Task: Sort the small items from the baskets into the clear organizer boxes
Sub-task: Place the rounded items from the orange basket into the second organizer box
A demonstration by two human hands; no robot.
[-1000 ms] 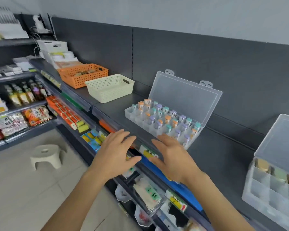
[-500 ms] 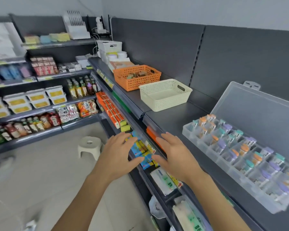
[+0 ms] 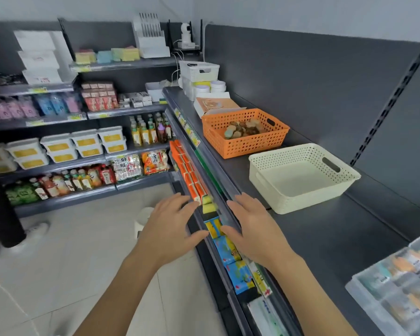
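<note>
An orange perforated basket [image 3: 230, 144] stands on the dark shelf top and holds several small round items [image 3: 243, 129]. Just in front of it sits a cream perforated basket [image 3: 289, 202] with nothing inside. A clear organizer box [image 3: 383, 294] filled with small capped items shows blurred at the lower right edge. My left hand [image 3: 170, 229] hovers over the floor beside the shelf front, fingers spread, holding nothing. My right hand [image 3: 252, 226] hovers over the shelf's front edge, near the cream basket's corner, also spread and empty.
The dark shelf top [image 3: 325, 238] runs along a dark back panel. White boxes and tubs [image 3: 199, 76] stand at its far end. Lower shelves hold packaged goods [image 3: 192, 175]. A white stool [image 3: 143, 215] and another person's leg [image 3: 3, 214] are on the floor.
The view has swung left along the shelf: the organizer box slid to the lower right edge and the baskets came close. Both hands stay spread and empty in front of me.
</note>
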